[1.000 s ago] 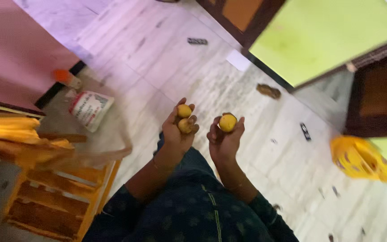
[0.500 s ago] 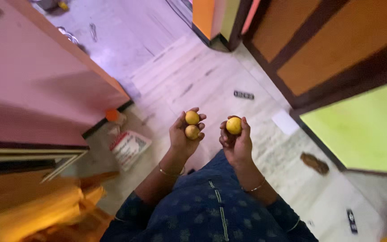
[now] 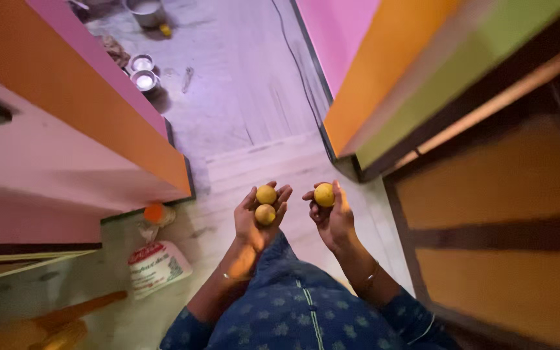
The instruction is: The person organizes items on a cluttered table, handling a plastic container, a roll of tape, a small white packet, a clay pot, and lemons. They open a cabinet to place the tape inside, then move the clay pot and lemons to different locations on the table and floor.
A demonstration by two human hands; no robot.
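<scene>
My left hand point(image 3: 258, 220) is raised palm up and holds two small yellow lemons point(image 3: 266, 203), one above the other. My right hand point(image 3: 330, 217) is beside it and grips a single yellow lemon point(image 3: 324, 194) between fingers and thumb. Both hands are held in front of my blue patterned dress point(image 3: 299, 311), above a pale marble floor point(image 3: 241, 116). A thin bangle shows on each wrist.
A pink and orange wall point(image 3: 66, 149) stands at the left, an orange and green door frame point(image 3: 422, 97) at the right, with a doorway between them. A white printed bag point(image 3: 157, 267) and an orange-capped bottle point(image 3: 155, 214) lie at the wall's foot. Steel bowls point(image 3: 142, 71) sit beyond the doorway.
The view has swung toward the doorway ahead; the wooden rack and yellow bag have left the frame. Both hands keep their lemons in the same grip.
</scene>
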